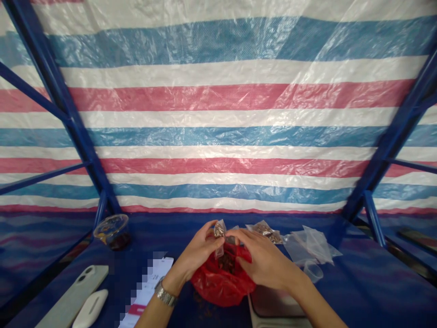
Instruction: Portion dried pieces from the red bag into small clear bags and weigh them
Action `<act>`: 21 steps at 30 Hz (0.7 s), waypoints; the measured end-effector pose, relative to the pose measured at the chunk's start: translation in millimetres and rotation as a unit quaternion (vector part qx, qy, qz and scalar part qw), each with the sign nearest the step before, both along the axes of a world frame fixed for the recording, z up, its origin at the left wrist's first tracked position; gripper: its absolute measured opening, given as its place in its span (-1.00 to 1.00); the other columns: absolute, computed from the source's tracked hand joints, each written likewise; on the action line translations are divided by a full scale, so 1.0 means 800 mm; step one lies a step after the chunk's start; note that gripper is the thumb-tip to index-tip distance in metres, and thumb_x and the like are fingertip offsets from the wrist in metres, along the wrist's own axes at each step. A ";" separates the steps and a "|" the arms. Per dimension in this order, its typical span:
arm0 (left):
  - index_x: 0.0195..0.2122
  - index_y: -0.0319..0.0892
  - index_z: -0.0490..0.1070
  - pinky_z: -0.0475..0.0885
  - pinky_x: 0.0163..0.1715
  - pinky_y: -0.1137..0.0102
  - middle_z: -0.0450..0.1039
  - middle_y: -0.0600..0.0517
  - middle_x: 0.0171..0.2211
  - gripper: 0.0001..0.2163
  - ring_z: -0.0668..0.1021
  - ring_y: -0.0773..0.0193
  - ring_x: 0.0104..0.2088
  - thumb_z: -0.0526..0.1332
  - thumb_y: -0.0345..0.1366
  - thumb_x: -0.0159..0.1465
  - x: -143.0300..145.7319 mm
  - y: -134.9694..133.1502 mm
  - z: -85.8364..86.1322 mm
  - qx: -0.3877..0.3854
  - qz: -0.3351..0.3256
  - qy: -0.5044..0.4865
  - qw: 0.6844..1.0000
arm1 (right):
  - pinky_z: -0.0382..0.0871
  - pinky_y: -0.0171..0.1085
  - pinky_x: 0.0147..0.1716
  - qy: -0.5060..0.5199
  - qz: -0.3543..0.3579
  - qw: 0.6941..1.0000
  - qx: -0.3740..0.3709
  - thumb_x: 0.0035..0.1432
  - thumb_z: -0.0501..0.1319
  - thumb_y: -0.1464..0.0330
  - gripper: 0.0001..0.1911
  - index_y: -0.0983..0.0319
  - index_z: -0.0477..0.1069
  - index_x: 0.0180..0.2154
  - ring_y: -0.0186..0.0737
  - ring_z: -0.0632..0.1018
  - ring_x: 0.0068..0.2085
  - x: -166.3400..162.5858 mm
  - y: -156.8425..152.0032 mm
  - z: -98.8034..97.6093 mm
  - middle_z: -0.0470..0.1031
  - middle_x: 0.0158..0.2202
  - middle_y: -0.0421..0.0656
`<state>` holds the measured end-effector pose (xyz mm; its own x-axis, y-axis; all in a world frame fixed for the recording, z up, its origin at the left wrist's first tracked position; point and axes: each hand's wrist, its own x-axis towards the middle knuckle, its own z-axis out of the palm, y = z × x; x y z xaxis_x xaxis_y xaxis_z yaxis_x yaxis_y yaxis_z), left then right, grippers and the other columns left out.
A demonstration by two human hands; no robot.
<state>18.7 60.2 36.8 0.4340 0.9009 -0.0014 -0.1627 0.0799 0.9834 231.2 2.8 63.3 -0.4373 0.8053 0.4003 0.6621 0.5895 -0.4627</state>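
My left hand (pixel 199 249) pinches a small clear plastic bag (pixel 219 229) with brown bits in it, held upright over a red plastic bag (pixel 223 289). The red bag sits crumpled and open on the blue table, with dark brown loose pieces (pixel 226 263) inside. My right hand (pixel 266 257) is at the right side of the red bag's mouth, its fingers curled by the small bag. What lies between those fingers is partly hidden. Behind my right hand are small filled clear bags (pixel 263 228).
Flat clear bags (pixel 309 243) and a small plastic cup (pixel 313 271) lie on the right. On the left are a lidded tub of dark contents (pixel 114 232), a phone (pixel 73 296), a white case (pixel 90 310) and a lit screen (pixel 150 289). A tablet-like device (pixel 276 303) lies near the front. Blue metal bars (pixel 73 123) frame striped sheeting.
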 end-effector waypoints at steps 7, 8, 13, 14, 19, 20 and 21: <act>0.24 -0.11 0.35 0.28 0.30 0.07 0.49 -0.14 0.18 -0.33 0.50 -0.05 0.22 0.51 -0.21 0.12 0.001 -0.008 0.000 0.063 -0.083 0.044 0.994 | 0.42 -0.26 -0.17 0.117 -0.076 0.990 0.018 0.21 0.09 0.58 -0.54 0.12 0.44 0.08 -0.21 0.57 -0.22 0.007 0.019 -0.011 0.54 -0.19 -0.16; 0.23 -0.09 0.36 0.29 0.29 0.08 0.49 -0.13 0.18 -0.35 0.50 -0.05 0.21 0.51 -0.23 0.12 0.001 -0.009 -0.001 0.076 -0.101 0.048 0.991 | 0.41 -0.27 -0.18 0.135 -0.079 0.987 0.033 0.21 0.09 0.58 -0.56 0.13 0.45 0.06 -0.22 0.55 -0.23 0.007 0.020 -0.011 0.52 -0.21 -0.18; 0.21 -0.07 0.38 0.37 0.20 0.12 0.51 -0.08 0.12 -0.38 0.53 0.00 0.13 0.50 -0.30 0.12 0.003 -0.011 -0.002 0.126 -0.114 0.076 0.982 | 0.40 -0.29 -0.19 0.175 -0.070 0.977 0.097 0.24 0.12 0.55 -0.63 0.12 0.46 0.00 -0.24 0.53 -0.24 0.008 0.016 -0.007 0.46 -0.26 -0.20; 0.19 -0.08 0.39 0.37 0.20 0.13 0.51 -0.06 0.10 -0.41 0.54 0.01 0.12 0.49 -0.31 0.13 0.003 -0.011 0.000 0.139 -0.115 0.089 0.980 | 0.40 -0.30 -0.19 0.177 -0.067 0.976 0.103 0.25 0.12 0.55 -0.64 0.11 0.46 -0.01 -0.25 0.53 -0.24 0.008 0.015 -0.007 0.46 -0.25 -0.20; 0.11 -0.12 0.44 0.37 0.20 0.15 0.52 -0.05 0.06 -0.53 0.53 0.05 0.12 0.44 -0.32 0.18 0.006 -0.018 0.014 0.172 -0.144 0.105 0.969 | 0.42 -0.31 -0.18 0.181 -0.041 0.976 0.111 0.29 0.12 0.55 -0.67 0.11 0.47 -0.02 -0.27 0.54 -0.23 0.006 0.010 -0.006 0.48 -0.18 -0.18; 0.14 -0.11 0.41 0.36 0.22 0.15 0.51 -0.05 0.08 -0.51 0.52 0.05 0.14 0.44 -0.30 0.19 0.006 -0.019 0.016 0.169 -0.143 0.096 0.970 | 0.42 -0.31 -0.17 0.182 -0.032 0.977 0.109 0.29 0.11 0.56 -0.67 0.12 0.47 -0.03 -0.26 0.54 -0.22 0.006 0.010 -0.005 0.49 -0.18 -0.17; 0.17 -0.11 0.39 0.35 0.24 0.15 0.50 -0.06 0.11 -0.49 0.51 0.04 0.17 0.44 -0.28 0.20 0.006 -0.020 0.017 0.167 -0.141 0.088 0.972 | 0.42 -0.30 -0.15 0.183 -0.022 0.977 0.108 0.30 0.11 0.56 -0.67 0.12 0.47 -0.03 -0.25 0.54 -0.20 0.006 0.009 -0.003 0.49 -0.17 -0.16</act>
